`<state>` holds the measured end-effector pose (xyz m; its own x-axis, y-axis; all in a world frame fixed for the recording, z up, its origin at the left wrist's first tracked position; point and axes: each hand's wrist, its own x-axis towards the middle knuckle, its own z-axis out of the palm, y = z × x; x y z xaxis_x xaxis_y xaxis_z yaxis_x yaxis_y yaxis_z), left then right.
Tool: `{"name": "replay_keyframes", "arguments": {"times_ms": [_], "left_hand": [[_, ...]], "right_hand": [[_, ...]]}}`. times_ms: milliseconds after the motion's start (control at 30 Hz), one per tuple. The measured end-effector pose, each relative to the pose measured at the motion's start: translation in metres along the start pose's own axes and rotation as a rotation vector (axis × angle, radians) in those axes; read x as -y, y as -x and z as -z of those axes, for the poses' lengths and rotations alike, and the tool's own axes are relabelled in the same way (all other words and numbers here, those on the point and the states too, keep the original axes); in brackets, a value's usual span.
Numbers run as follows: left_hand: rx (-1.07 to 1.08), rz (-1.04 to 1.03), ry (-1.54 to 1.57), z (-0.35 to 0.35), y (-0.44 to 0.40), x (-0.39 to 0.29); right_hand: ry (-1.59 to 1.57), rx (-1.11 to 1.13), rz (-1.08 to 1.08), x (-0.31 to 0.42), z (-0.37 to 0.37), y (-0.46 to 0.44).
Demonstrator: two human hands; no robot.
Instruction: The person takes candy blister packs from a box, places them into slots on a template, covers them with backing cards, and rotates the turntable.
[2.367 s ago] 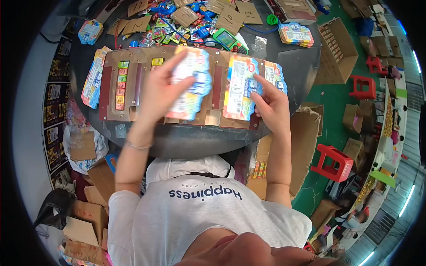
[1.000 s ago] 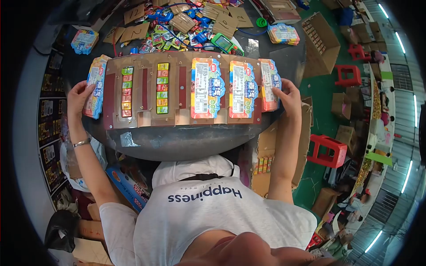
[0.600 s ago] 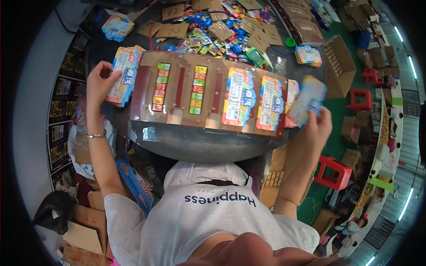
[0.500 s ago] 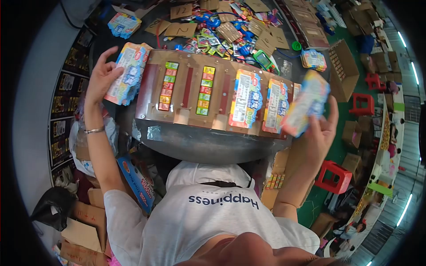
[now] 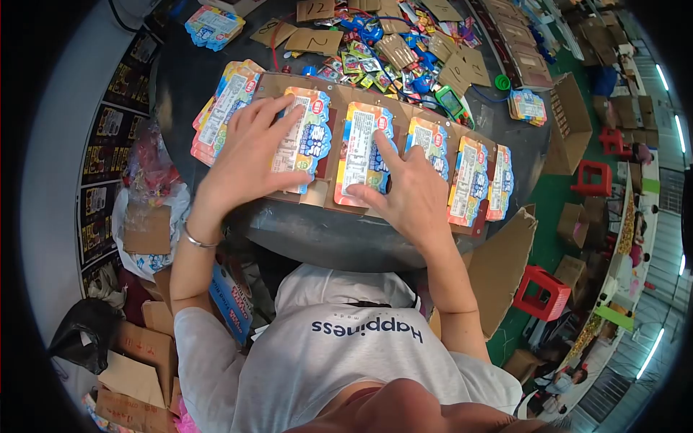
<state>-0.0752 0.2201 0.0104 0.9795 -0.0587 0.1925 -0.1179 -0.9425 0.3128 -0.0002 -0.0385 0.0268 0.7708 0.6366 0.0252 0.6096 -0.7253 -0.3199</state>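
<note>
My left hand (image 5: pixel 249 151) lies with spread fingers on a colourful backing card with a scalloped edge (image 5: pixel 312 137) at the left of a brown slotted jig (image 5: pixel 319 193). My right hand (image 5: pixel 417 195) rests its outstretched index finger and thumb on the neighbouring card (image 5: pixel 359 162). Neither hand is closed round anything. Three more such cards lie in a row to the right, among them a card partly behind my right hand (image 5: pixel 427 141) and a card near the jig's right end (image 5: pixel 469 180). Beside my left hand is a fanned stack of the same cards (image 5: pixel 227 108).
Behind the jig is a heap of small packets and toys (image 5: pixel 375 61) with numbered cardboard pieces (image 5: pixel 314 42). Further card stacks sit at the back left (image 5: pixel 214 27) and right (image 5: pixel 527 107). An open carton (image 5: pixel 570 130) and red stools (image 5: pixel 540 292) stand at the right.
Both hands have moved inward over the jig. The card from my right hand is laid down, and cards now cover the two rows of small coloured pieces. The left hand has let go of the stack.
</note>
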Motion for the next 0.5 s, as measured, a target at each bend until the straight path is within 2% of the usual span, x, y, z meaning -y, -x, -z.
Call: {"name": "replay_keyframes", "arguments": {"times_ms": [33, 200, 267, 300, 333, 367, 400, 433, 467, 500], "left_hand": [[0.115, -0.026, 0.151, 0.002, 0.003, 0.005], [0.157, -0.009, 0.038, -0.003, 0.001, 0.006], [0.161, -0.02, 0.044, 0.001, 0.004, -0.003], [0.046, 0.003, 0.11, 0.006, 0.008, -0.01], [-0.067, 0.026, 0.178, 0.009, 0.016, -0.019], [-0.083, 0.19, 0.587, 0.012, 0.039, -0.032], [-0.128, 0.205, 0.869, 0.011, 0.064, -0.04], [-0.06, 0.031, 1.193, 0.007, 0.089, -0.037], [0.164, -0.17, 1.491, 0.003, 0.111, -0.023], [0.354, -0.133, 1.571, -0.002, 0.134, -0.014]], "right_hand": [[0.028, 0.032, -0.058, 0.002, -0.002, 0.0], [0.037, 0.093, -0.165, 0.007, -0.008, -0.01], [0.096, -0.025, -0.055, 0.003, -0.008, -0.005], [0.068, -0.066, -0.037, -0.002, 0.002, 0.005], [0.036, -0.301, -0.031, -0.02, 0.006, 0.015], [0.007, -0.536, -0.028, -0.047, 0.012, 0.026], [-0.181, -0.87, 0.122, -0.103, 0.003, 0.02], [0.411, -0.805, -0.272, -0.154, 0.019, 0.036], [0.548, -0.861, -0.441, -0.231, 0.021, 0.04], [0.573, -0.868, -0.561, -0.307, 0.021, 0.051]]}}
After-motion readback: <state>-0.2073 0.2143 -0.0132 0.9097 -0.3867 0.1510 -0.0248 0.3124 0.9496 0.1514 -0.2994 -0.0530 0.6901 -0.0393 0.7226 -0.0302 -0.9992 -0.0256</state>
